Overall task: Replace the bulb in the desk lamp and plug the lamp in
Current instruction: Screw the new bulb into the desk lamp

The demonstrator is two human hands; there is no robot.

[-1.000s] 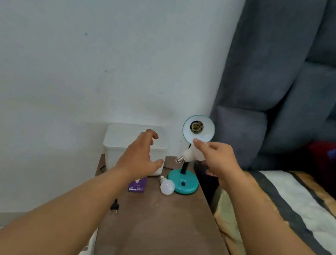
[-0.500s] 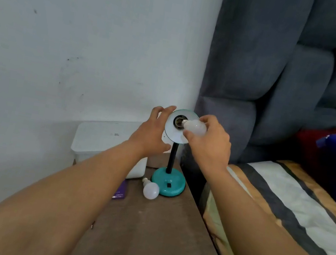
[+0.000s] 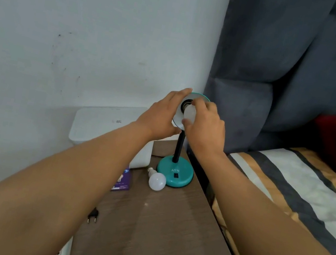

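— What is the person doing at that teal desk lamp with the black stem (image 3: 174, 174)?

— The right hand (image 3: 205, 127) is closing its thumb and fingers around a frosted white bulb (image 3: 189, 113), and the bulb's neck is sitting right at the dark socket in the middle of the lamp's round shade. Whether the thread is seated in the socket, I cannot tell.

— And the other one?

— The left hand (image 3: 162, 115) is curling around the left edge of the shade, fingers spread over the rim, thumb underneath, bracing it. The shade is facing back toward the person.

— How is the lamp looking otherwise?

— Glossy teal round base with pale lettering and a small black switch, standing upright at the far right of the brown wood-grain counter (image 3: 156, 226).

— Anything else there?

— A second white bulb with a metal screw base (image 3: 156, 180) is lying on its side, touching the base's left edge. A small purple carton (image 3: 123, 179) is lying flat beside it, partly hidden by the left forearm. A black two-pin plug (image 3: 93, 215) is resting near the counter's left edge. A white lidded plastic box (image 3: 104, 125) is standing behind, against the wall.
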